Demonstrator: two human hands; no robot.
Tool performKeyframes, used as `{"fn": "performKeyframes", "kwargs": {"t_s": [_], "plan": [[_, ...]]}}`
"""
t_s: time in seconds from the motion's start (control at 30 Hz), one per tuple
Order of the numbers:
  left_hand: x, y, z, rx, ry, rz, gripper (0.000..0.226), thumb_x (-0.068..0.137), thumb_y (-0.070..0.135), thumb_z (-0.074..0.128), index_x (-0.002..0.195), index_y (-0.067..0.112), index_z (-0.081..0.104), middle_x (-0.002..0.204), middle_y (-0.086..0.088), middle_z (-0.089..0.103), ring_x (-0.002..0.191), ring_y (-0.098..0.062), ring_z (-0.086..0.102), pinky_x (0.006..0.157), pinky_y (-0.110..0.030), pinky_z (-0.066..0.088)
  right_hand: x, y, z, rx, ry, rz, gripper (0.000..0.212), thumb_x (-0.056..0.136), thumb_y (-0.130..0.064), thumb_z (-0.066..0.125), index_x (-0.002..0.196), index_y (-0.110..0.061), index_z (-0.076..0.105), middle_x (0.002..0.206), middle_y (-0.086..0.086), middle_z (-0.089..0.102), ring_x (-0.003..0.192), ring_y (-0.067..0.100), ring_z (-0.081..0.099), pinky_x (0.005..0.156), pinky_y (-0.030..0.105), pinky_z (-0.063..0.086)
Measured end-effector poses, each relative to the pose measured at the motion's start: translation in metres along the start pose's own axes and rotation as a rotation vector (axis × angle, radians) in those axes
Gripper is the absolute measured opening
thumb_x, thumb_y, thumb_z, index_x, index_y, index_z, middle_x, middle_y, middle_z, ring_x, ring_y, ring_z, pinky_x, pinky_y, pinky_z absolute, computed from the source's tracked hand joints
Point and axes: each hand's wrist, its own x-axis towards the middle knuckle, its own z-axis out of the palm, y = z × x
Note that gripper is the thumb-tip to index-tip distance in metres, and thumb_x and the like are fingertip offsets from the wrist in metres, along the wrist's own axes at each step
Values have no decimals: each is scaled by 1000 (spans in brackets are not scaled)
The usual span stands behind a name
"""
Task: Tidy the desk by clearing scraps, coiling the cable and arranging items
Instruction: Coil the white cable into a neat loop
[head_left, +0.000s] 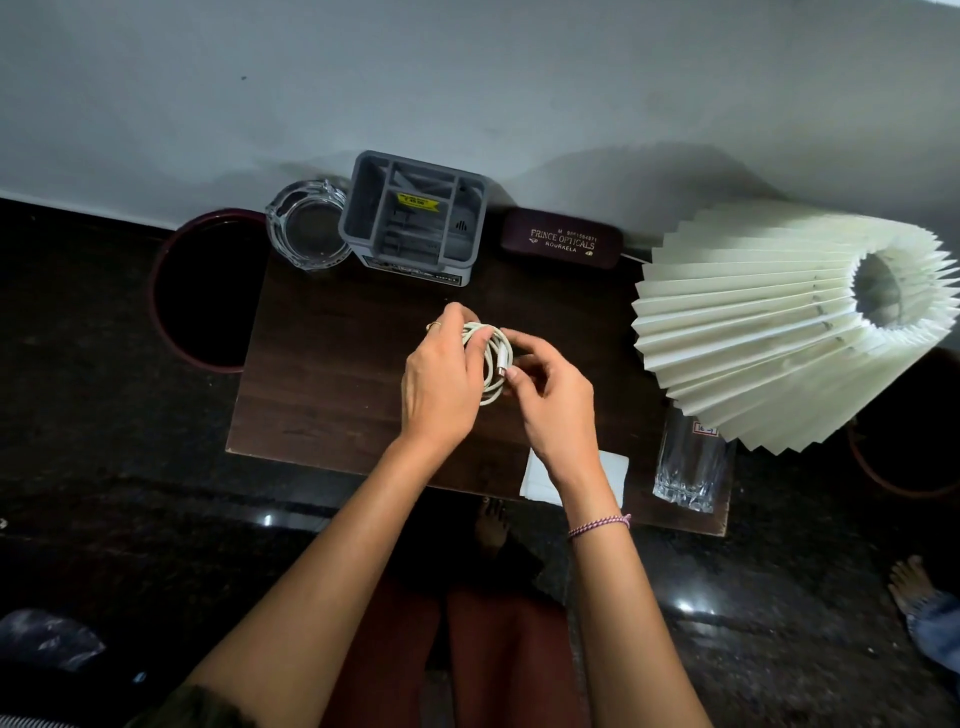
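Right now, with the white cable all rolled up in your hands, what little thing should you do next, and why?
Probably tuck the plug end through the loops. The white cable is already wound into a coil that the left hand grips, while the right hand pinches the plug end, which is not tucked in. Set on the desk like that, the coil might spring open.

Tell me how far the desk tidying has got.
Looks done: the white cable is nearly all wound into loops. In hand: the left hand holds the coil while the right hand pinches its plug end. Left: the white paper at the near edge of the desk, and perhaps arranging the glass tumbler.
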Motion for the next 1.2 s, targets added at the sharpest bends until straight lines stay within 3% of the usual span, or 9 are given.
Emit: {"fn": "performKeyframes", "kwargs": {"t_s": [0.1,0.17,0.3,0.47,0.6,0.8,0.93,1.0,1.2], "plan": [[2,-2,2,-91,-46,-103,18,94,30,43,101,15,50,84,8,55,72,-11,51,63,-23,33,-4,0,7,24,10,29,38,94,-4,43,126,-20,57,121,-2,63,106,8,62,94,25,51],[5,-3,3,-203,-114,-204,19,95,30,42,102,15,51,81,5,59,72,-15,57,63,-29,41,-5,3,8,79,40,81,35,95,-12,47,128,-20,54,121,-3,63,109,11,61,99,32,49],[6,-7,5,-478,-195,-411,13,96,24,42,94,17,53,67,4,56,62,-12,58,65,-34,50,1,12,7,293,87,239,38,92,-14,55,130,-13,50,118,9,64,108,17,63,95,36,52],[12,-5,18,-880,-154,-766,13,98,17,39,90,18,50,72,-1,56,57,-4,60,58,-30,56,16,24,4,596,168,511,35,96,-19,49,127,-3,49,118,18,63,105,23,63,89,33,52],[24,4,36,-1067,-97,-965,28,99,15,37,123,1,43,100,-13,58,92,-25,61,79,-46,50,27,32,4,592,134,566,32,98,-23,45,117,0,57,93,7,65,84,17,64,75,29,55],[46,3,63,-771,-157,-933,23,93,13,48,112,5,58,109,-13,60,91,-20,55,81,-38,52,64,41,-5,482,329,492,28,95,-4,46,120,-1,57,121,16,60,106,24,59,86,32,51],[63,-1,72,-502,-194,-819,22,91,12,50,102,7,68,110,-17,67,88,-26,64,87,-42,55,91,48,-9,391,373,449,31,94,-1,44,120,-5,60,122,15,62,97,16,59,88,31,51],[71,-2,76,-439,-237,-788,24,90,12,51,105,4,68,111,-20,67,100,-33,64,89,-43,54,103,48,-7,346,378,438,34,93,1,43,121,-6,60,123,16,63,104,22,61,97,38,49],[84,-5,80,-389,-258,-743,26,89,12,50,108,3,67,108,-23,67,100,-34,64,88,-44,54,128,53,-4,270,345,402,35,92,3,43,124,-5,57,129,18,58,118,30,56,104,44,44]]}}
